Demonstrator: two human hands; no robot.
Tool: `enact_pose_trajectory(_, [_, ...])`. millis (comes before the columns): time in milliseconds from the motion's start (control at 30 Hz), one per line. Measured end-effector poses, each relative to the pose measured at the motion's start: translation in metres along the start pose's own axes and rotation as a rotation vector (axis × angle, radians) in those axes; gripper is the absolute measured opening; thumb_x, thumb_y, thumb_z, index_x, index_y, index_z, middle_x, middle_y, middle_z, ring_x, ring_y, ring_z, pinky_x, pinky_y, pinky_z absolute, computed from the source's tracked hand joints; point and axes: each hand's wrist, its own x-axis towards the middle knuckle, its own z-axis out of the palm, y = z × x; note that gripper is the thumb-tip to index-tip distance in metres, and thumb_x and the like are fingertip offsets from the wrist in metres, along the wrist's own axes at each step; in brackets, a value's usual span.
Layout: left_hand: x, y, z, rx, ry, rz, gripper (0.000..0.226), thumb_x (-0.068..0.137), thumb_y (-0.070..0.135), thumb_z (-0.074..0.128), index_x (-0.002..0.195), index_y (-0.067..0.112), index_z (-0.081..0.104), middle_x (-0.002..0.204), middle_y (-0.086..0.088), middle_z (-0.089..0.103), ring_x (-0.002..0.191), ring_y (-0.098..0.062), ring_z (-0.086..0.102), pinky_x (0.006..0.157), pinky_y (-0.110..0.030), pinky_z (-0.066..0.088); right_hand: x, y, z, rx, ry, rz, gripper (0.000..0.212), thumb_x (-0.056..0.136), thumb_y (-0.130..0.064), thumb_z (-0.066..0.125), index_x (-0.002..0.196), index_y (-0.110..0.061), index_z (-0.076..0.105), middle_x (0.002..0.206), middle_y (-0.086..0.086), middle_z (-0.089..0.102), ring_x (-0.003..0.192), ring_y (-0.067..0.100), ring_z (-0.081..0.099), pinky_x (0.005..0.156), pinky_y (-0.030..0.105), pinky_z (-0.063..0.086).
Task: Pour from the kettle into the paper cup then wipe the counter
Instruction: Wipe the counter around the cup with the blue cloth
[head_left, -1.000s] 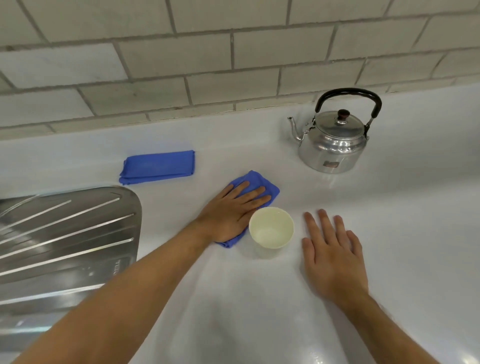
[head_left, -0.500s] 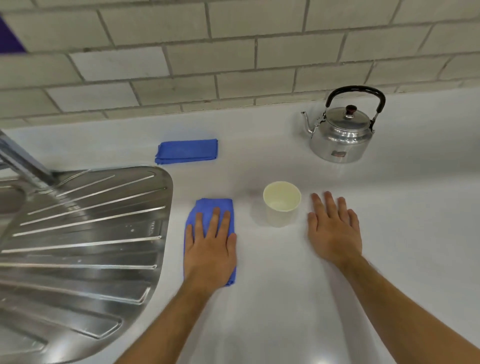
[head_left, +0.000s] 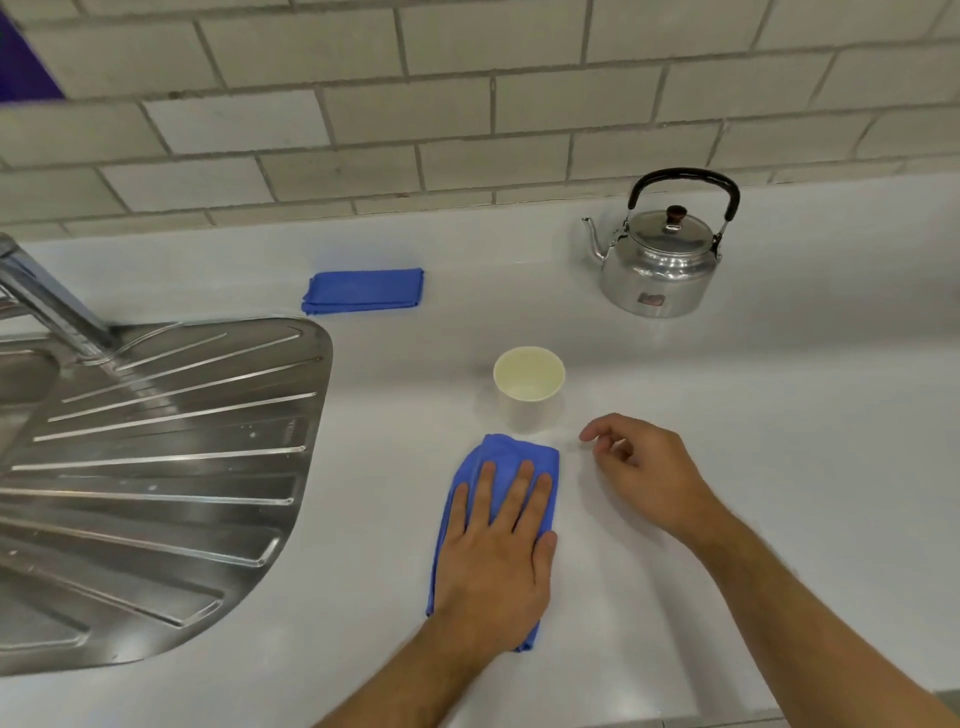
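A pale paper cup (head_left: 529, 382) stands upright on the white counter (head_left: 779, 415). Just in front of it lies a blue cloth (head_left: 498, 457), and my left hand (head_left: 498, 551) presses flat on it with the fingers spread toward the cup. My right hand (head_left: 649, 473) hovers to the right of the cloth, fingers loosely curled, holding nothing. The steel kettle (head_left: 657, 260) with its black handle sits at the back right, spout pointing left, away from both hands.
A second blue cloth (head_left: 363, 290), folded, lies near the tiled wall (head_left: 467, 104). A steel draining board (head_left: 156, 467) fills the left side, with a tap (head_left: 52, 301) over it. The counter's front edge (head_left: 727, 719) runs along the bottom.
My left hand has slid the cloth rightward until it lies just in front of the cup. My right hand has lifted off the counter and curled its fingers.
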Motion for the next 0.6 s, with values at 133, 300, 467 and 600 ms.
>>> enact_pose_trajectory(133, [0.013, 0.03, 0.003, 0.009, -0.004, 0.075, 0.061, 0.093, 0.048, -0.002, 0.151, 0.031, -0.015, 0.162, 0.008, -0.014, 0.145, -0.027, -0.027, 0.118, -0.049, -0.016, -0.001, 0.0, -0.019, 0.004, -0.067, -0.031, 0.027, 0.092, -0.005, 0.056, 0.091, -0.028, 0.071, 0.089, -0.009, 0.07, 0.066, 0.001, 0.061, 0.064, 0.005, 0.045])
enact_pose_trajectory(300, [0.035, 0.062, 0.008, -0.126, 0.032, 0.052, 0.057, 0.101, 0.042, 0.013, 0.154, 0.028, -0.003, 0.163, 0.008, -0.007, 0.148, -0.024, -0.021, 0.117, -0.044, -0.017, -0.001, -0.001, -0.036, -0.02, -0.096, 0.044, 0.029, 0.094, 0.0, 0.05, 0.094, -0.018, 0.073, 0.095, -0.003, 0.073, 0.079, 0.003, 0.062, 0.068, 0.006, 0.043])
enact_pose_trajectory(467, [0.029, 0.03, -0.02, -0.807, 0.222, -0.119, 0.037, 0.087, 0.016, 0.039, 0.107, 0.019, 0.069, 0.117, 0.004, 0.067, 0.111, -0.014, 0.059, 0.097, -0.026, 0.042, -0.019, -0.034, -0.008, -0.053, -0.074, 0.034, 0.031, 0.087, 0.001, 0.05, 0.107, -0.01, 0.071, 0.113, 0.009, 0.068, 0.099, 0.02, 0.061, 0.084, 0.018, 0.043])
enact_pose_trajectory(600, [0.026, -0.027, -0.034, -0.536, 0.271, -0.238, 0.035, 0.08, 0.005, 0.042, 0.092, 0.022, 0.07, 0.104, 0.003, 0.07, 0.102, -0.02, 0.061, 0.09, -0.036, 0.044, -0.053, -0.049, 0.051, -0.345, -0.18, 0.089, 0.057, 0.097, -0.034, 0.044, 0.148, -0.01, 0.033, 0.159, 0.011, 0.025, 0.143, 0.033, 0.024, 0.112, 0.035, 0.027])
